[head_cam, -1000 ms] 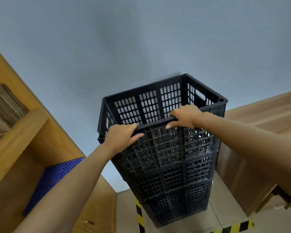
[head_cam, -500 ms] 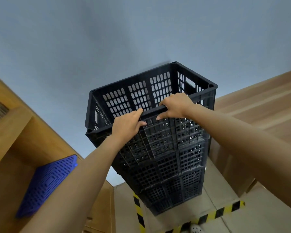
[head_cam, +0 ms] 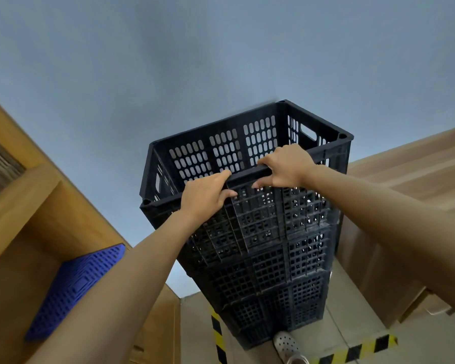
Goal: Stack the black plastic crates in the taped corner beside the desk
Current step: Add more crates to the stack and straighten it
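The left hand [head_cam: 204,197] and right hand [head_cam: 285,166] both grip the near rim of the top crate [head_cam: 250,143], fingers curled over the rim edge and thumbs against the outer wall just below it. The two hands sit close together near the middle of that rim, the left slightly lower and nearer the camera than the right. The top crate sits on the stack [head_cam: 268,271] of black crates directly below the hands; the stack stands on the floor [head_cam: 357,292] inside the yellow-black tape [head_cam: 352,350], which runs below and to either side of the stack base. A shoe [head_cam: 286,345] touches or nearly touches the stack base below the right hand. A blue panel [head_cam: 74,290] lies on the shelf [head_cam: 24,200] well to the left of the left hand. The worktop [head_cam: 410,174] lies just right of the right forearm. Compared with 0.5 s ago, both hands hold the same grip points on the rim; the view has shifted so the stack sits further right and more of the shoe shows.
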